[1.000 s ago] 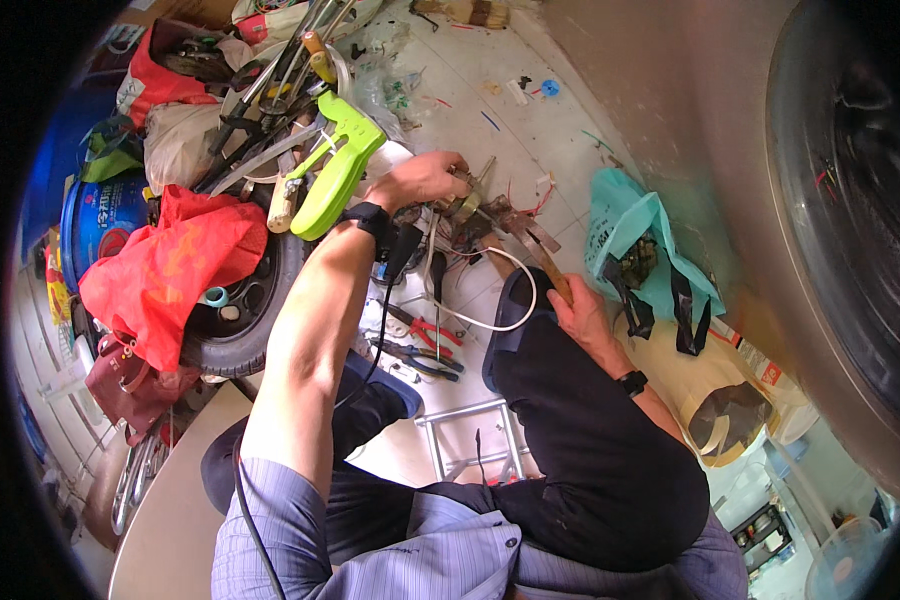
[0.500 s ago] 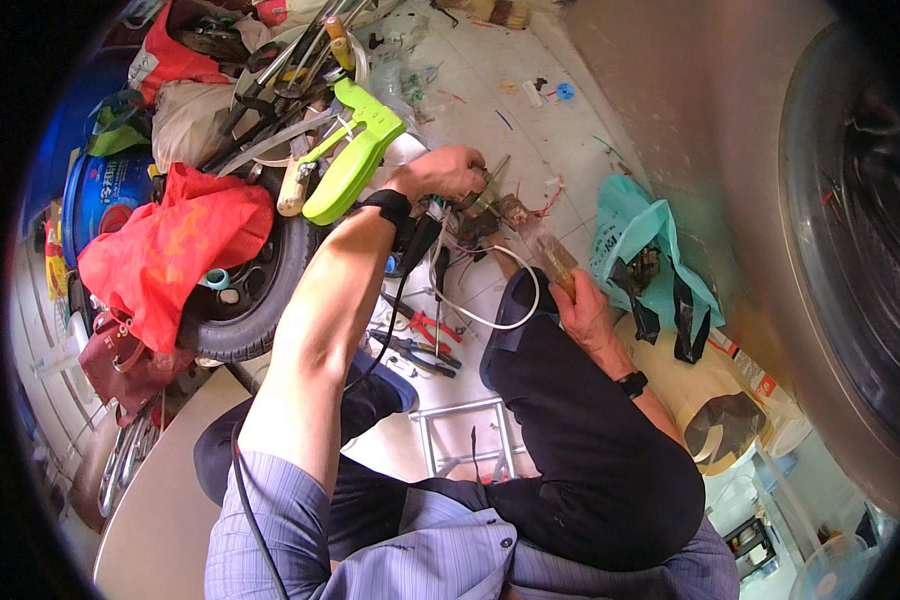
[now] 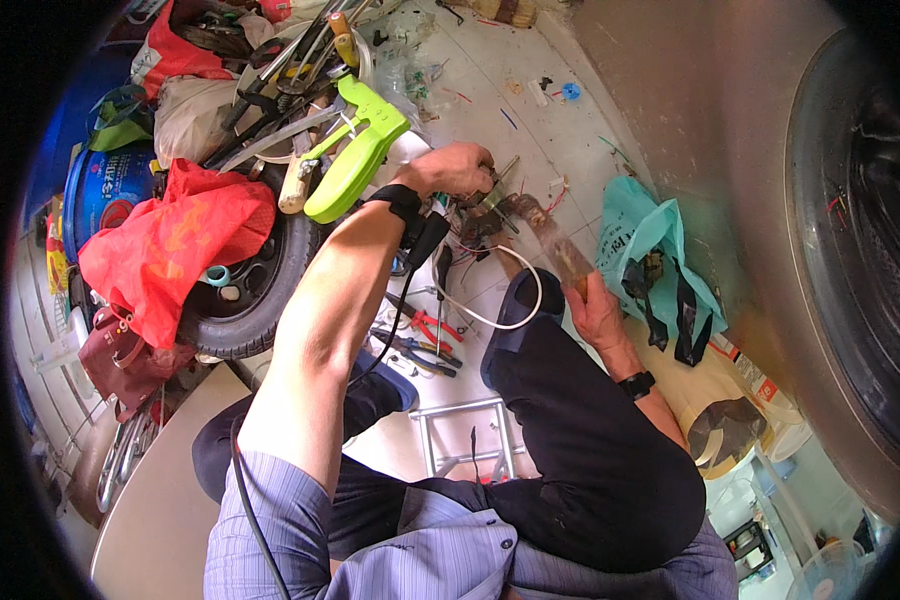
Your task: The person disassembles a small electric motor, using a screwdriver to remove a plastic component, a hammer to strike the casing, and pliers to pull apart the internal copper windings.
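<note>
— What's the trick to doing that well, from where you're standing?
— I'd say the left hand (image 3: 460, 168) matters most: pin the metal piece (image 3: 492, 196) firmly, fingertips tucked back from its near end. It sits beyond the knees, low over the clutter on the floor (image 3: 490, 125).
— And the right hand (image 3: 598, 312)?
— Fingers wrapped round the wooden handle of the hammer (image 3: 558, 248). Better to grip it low like that and let short, square strokes do the work; a glancing one could skid towards the left fingers. I'd also mind the white cable (image 3: 515, 325) looping just below.
— Are the left fingers really clamped on it?
— They're curled closed on it, as far as I can tell; the contact is small and partly hidden from here.
— Anything different from a second ago?
— The hammer showed crisply then; now it's a smear of motion. The left hand is still at the piece, and the red-handled pliers (image 3: 435, 326) lie untouched.
</note>
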### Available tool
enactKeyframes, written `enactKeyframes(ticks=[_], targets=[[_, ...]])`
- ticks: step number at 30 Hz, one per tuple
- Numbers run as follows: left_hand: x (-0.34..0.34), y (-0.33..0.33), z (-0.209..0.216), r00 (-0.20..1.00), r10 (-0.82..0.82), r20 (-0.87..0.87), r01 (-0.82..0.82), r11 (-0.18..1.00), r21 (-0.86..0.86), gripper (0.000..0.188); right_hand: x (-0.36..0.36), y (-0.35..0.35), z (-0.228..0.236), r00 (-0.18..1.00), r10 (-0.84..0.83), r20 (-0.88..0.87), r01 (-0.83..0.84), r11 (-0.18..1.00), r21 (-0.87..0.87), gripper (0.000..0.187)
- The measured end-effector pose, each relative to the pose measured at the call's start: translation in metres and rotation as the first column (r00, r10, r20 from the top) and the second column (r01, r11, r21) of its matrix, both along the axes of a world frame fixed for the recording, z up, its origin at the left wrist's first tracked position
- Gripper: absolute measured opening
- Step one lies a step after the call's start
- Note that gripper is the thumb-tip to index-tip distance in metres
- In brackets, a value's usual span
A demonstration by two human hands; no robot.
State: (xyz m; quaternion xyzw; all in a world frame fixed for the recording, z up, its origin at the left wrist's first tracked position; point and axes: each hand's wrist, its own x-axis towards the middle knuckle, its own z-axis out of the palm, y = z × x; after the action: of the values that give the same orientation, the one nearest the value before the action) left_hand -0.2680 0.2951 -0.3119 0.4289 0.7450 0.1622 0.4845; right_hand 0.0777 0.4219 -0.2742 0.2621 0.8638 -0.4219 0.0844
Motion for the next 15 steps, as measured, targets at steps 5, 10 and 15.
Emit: enactKeyframes(ticks=[5,10,15], targets=[[-0.004,0.005,0.002,0.999,0.006,0.048,-0.006,1.000,-0.010,0.060,-0.001,-0.003,-0.021,0.974,0.202,0.098,-0.211,0.974,0.088,0.025],[0.001,-0.003,0.004,0.997,0.041,0.066,-0.037,0.998,-0.052,0.061,0.008,-0.005,-0.013,0.976,0.219,0.010,-0.218,0.968,0.127,0.027],[0.003,0.001,0.007,0.997,0.048,0.061,-0.045,0.998,-0.041,0.060,0.001,-0.005,-0.007,0.924,0.367,-0.103,-0.342,0.917,0.205,0.027]])
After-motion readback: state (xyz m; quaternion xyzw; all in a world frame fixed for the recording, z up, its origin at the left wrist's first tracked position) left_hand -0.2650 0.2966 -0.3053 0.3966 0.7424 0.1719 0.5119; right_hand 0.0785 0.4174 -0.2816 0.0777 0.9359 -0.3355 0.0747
